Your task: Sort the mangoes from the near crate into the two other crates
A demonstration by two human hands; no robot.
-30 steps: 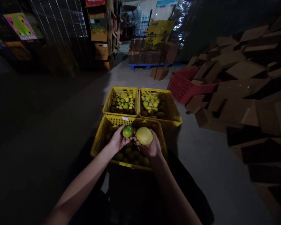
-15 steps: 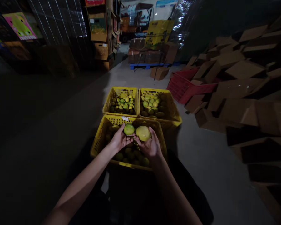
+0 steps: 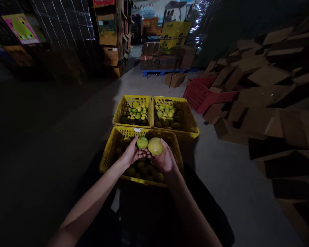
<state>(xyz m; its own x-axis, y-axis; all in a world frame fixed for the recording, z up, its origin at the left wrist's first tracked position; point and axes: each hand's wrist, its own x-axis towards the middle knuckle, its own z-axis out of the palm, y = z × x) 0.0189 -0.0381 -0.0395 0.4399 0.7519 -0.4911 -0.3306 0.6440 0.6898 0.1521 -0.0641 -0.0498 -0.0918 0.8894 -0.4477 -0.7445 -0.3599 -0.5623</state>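
Observation:
Above the near yellow crate, my left hand holds a small green fruit. Beside it, a larger yellow-green fruit is in my right hand. The two fruits are side by side and nearly touching, with my fingertips close together below them. More fruits lie in shadow inside the near crate, partly hidden by my hands. Behind it stand a left yellow crate and a right yellow crate, each with several green and yellow fruits inside.
To the right, a red crate leans by a large heap of cardboard boxes. Farther back are a blue pallet with wrapped cartons, stacked boxes and a person on a vehicle.
The larger fruit and the fingers of my right hand have shifted slightly left, closer to the green fruit. In the background, the vehicle with the person has moved right.

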